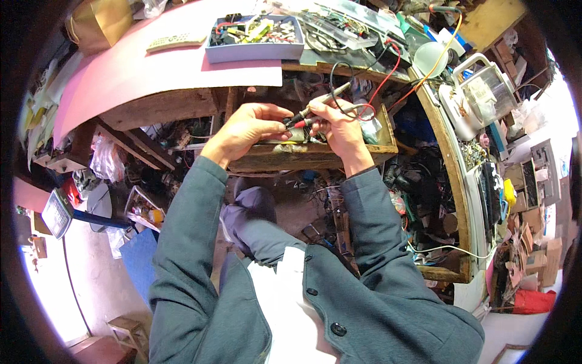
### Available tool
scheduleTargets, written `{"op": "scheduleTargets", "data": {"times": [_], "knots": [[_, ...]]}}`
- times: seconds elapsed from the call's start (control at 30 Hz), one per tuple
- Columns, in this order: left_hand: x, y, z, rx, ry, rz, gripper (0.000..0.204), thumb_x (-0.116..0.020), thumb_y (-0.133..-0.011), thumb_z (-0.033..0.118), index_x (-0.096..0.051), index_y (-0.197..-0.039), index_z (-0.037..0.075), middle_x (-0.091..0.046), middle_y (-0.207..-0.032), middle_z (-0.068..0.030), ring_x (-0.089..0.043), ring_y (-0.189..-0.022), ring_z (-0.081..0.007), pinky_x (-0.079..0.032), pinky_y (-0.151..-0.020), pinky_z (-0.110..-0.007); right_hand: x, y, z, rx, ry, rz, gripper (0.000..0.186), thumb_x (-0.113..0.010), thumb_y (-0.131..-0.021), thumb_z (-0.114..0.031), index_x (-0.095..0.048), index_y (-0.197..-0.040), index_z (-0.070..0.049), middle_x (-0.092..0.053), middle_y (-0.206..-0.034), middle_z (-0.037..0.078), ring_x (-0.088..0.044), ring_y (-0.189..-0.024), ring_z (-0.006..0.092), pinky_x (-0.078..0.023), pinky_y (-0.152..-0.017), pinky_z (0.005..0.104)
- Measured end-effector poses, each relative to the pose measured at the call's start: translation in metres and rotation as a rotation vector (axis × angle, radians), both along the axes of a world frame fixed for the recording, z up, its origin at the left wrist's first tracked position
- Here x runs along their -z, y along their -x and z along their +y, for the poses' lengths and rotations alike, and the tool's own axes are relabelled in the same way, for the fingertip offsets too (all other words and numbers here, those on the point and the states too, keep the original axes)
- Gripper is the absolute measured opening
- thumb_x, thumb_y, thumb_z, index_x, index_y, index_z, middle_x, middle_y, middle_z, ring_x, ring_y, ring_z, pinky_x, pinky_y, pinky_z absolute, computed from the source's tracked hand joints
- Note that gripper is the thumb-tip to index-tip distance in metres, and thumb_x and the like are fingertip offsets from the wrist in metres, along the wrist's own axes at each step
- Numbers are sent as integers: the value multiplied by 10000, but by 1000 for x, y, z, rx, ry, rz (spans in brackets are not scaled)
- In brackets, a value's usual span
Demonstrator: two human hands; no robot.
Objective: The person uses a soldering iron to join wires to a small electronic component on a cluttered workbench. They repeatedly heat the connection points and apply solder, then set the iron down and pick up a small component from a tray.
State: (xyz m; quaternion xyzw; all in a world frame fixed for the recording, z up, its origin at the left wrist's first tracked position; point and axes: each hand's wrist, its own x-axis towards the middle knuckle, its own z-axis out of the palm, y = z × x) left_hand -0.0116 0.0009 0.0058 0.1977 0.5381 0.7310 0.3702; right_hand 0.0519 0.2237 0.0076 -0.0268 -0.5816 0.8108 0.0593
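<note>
Above an open wooden drawer (285,159), my two hands meet. My right hand (339,124) is closed around a pair of test probes. One is a grey and black pen-shaped probe (330,96) slanting up to the right; the other is a red probe (303,123) below it. A red lead (391,73) and a black lead (332,76) run back from there toward the bench. My left hand (257,127) is closed, thumb and fingertips pinched on something small and dark that I cannot make out. The probe tips point at this pinch.
On the bench behind the drawer stand a blue box (254,53) of mixed small parts and a pale remote control (176,41) on a pink sheet (121,79). A clear plastic jug (488,91) is at the right. Cables and loose parts crowd the space under the bench.
</note>
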Motion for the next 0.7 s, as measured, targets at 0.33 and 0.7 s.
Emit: {"op": "scheduleTargets", "data": {"times": [0.33,0.7], "knots": [[4,3,2,-12,28,19,314,-654,-938,97,-624,-1196,-79,-691,-1036,-139,-695,-863,-174,-587,-816,-294,0,2,-1,-1,-9,-20,138,-738,-861,-138,-687,-918,-23,-699,-799,77,-640,-614,142,-533,-528,270],[10,4,1,-56,84,117,264,-676,-912,111,-683,-1139,-23,-713,-1015,-76,-655,-838,-129,-545,-797,-281,-2,-1,-5,-20,7,-8,120,-732,-872,-130,-687,-902,-23,-692,-796,74,-643,-624,138,-539,-514,266]]}}
